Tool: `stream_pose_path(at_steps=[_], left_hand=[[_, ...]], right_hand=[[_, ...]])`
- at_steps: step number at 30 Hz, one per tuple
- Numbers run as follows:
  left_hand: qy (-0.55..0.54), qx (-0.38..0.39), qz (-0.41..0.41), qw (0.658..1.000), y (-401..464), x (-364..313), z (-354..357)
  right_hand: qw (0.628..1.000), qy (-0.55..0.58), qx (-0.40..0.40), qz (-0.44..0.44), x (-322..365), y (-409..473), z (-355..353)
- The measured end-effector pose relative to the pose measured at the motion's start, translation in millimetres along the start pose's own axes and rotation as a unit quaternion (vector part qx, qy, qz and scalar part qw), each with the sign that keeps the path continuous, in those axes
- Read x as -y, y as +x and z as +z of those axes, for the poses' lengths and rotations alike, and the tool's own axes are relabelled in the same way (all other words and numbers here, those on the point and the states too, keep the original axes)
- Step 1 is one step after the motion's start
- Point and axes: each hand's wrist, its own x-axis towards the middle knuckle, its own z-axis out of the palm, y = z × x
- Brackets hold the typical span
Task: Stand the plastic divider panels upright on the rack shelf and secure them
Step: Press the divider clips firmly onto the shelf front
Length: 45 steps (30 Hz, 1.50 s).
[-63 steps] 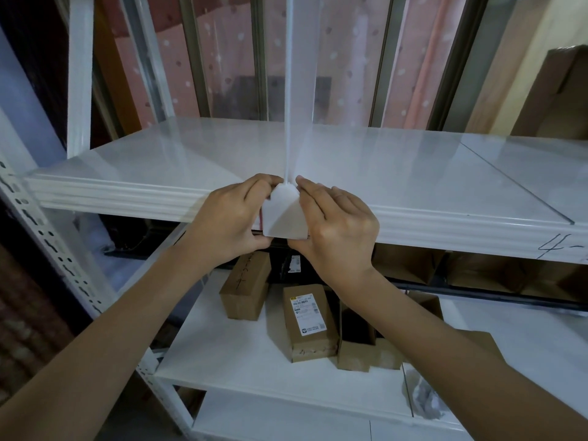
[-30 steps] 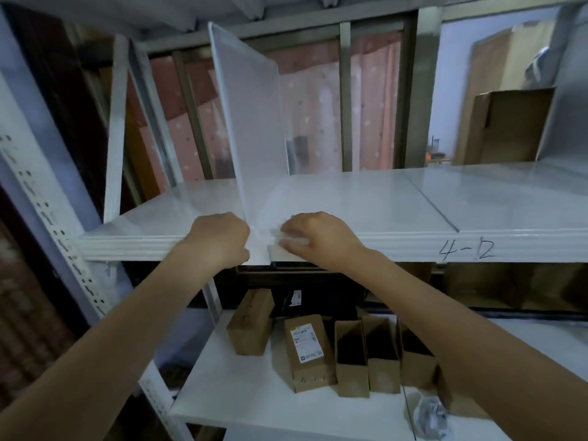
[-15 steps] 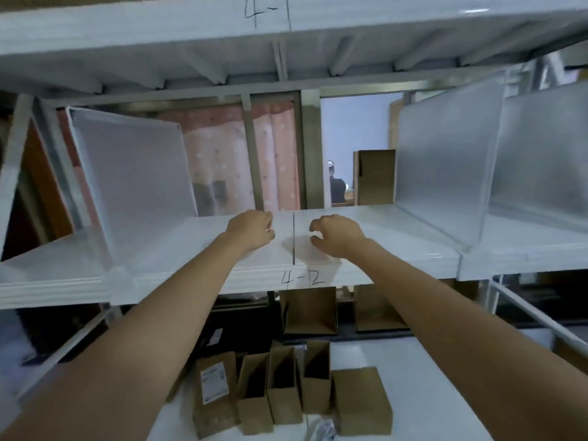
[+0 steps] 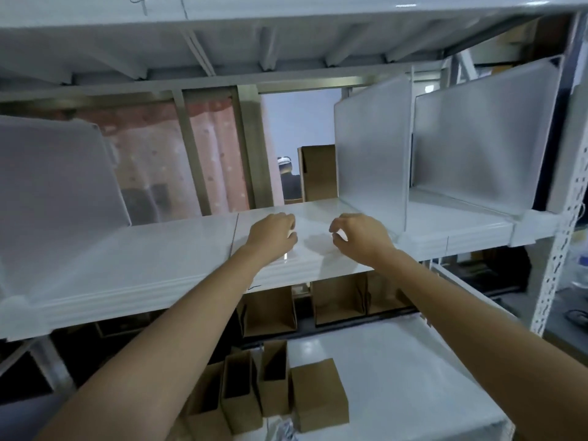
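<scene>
Standing upright along the white rack shelf [image 4: 165, 259], three frosted plastic divider panels [image 4: 370, 148] split it into bays, one at left and two at right. Between them, the person's left hand [image 4: 273, 235] and right hand [image 4: 361, 233] hover loosely curled and empty over the bare middle stretch, apparently where another panel belongs.

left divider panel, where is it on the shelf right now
In the head view the left divider panel stands upright at the far left of the shelf, left of both hands, with the pink curtain behind it.
</scene>
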Motion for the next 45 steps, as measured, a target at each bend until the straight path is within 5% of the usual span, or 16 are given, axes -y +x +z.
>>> stream_pose_path(at_steps=[5,8,18,25,36,45], left_hand=[[-0.041,-0.076,0.081,0.993,7.0,-97.9,36.8],[0.011,-0.111,0.150,0.982,5.1,-150.4,70.8],[0.079,-0.152,0.089,0.981,-0.5,-171.5,99.0],[0.092,-0.157,0.074,0.980,-1.9,-172.5,106.4],[0.062,-0.268,0.093,0.957,1.2,-167.4,115.2],[0.073,-0.250,0.070,0.963,2.2,-172.3,117.6]], right_hand=[[0.972,0.020,-0.225,-0.063,-61.6,-43.1,-0.2],[0.954,0.027,-0.283,-0.096,-114.7,-66.7,-3.6],[0.952,0.063,-0.178,-0.243,-192.3,-63.0,26.3],[0.938,0.046,-0.238,-0.249,-192.9,-57.1,38.0],[0.938,0.003,-0.268,-0.221,-184.9,-51.9,43.6],[0.932,0.026,-0.284,-0.222,-185.5,-52.5,50.0]])
